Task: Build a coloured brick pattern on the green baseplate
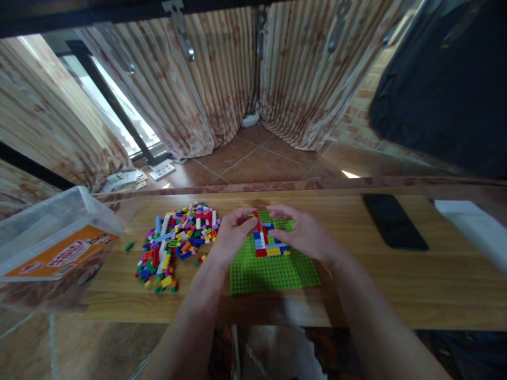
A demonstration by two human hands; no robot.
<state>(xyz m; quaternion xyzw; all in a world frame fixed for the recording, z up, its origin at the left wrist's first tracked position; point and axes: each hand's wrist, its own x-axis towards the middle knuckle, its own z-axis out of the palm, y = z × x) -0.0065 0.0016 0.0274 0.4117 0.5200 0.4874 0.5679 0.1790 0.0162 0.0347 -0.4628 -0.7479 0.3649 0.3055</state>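
A green studded baseplate (273,277) lies on the table with a low build of toy bricks (269,244) on it, in red, blue, white and yellow. Over its left side, my left hand (234,235) has thumb and forefinger closed at a red brick (257,224); the fingers partly cover it. From the right, my right hand (299,229) curves over the build, thumb and fingers apart, nothing visible between them. Its thumb is close to the blue bricks at the build's upper part. Both hands hide some of the plate's far half.
Left of the plate spreads a pile of loose mixed bricks (184,240), with one green brick (129,246) apart from it. A clear plastic bin (75,232) with an orange label stands at the left end. A black phone (394,221) and white paper (467,227) are on the right.
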